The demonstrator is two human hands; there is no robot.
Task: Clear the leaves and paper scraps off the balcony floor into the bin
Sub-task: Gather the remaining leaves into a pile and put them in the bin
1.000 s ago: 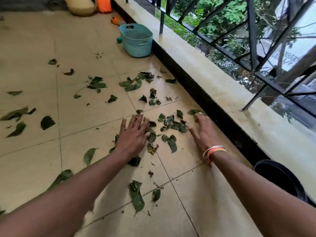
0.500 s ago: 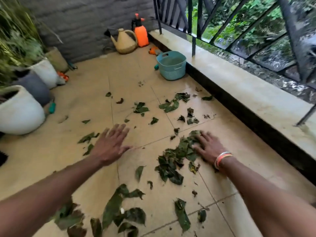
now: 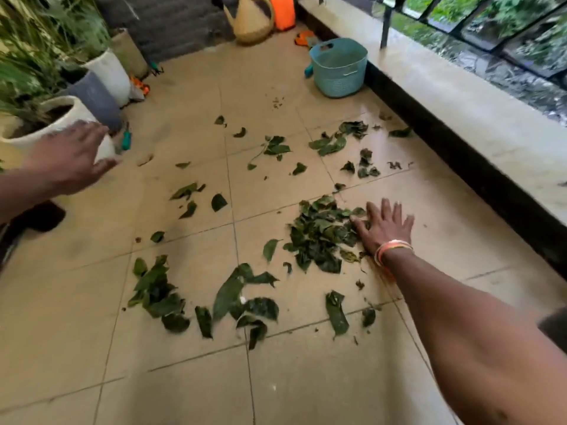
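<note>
Green leaves lie scattered over the beige tiled balcony floor. A gathered leaf pile sits right of centre. My right hand, with orange and white bangles on the wrist, lies flat on the floor with straight fingers against the pile's right edge. My left hand is raised at the far left, fingers spread, holding nothing, in front of a white plant pot. More loose leaves lie nearer me, and others farther off. A teal basket stands by the ledge at the back.
Plant pots line the left side, with a small teal tool beside them. A tan watering can and orange sprayer stand at the back wall. A raised ledge with black railing runs along the right.
My left hand lifted off the floor and swung left toward the white pot. My right hand stayed beside the gathered leaf pile. The view shifted left and down.
</note>
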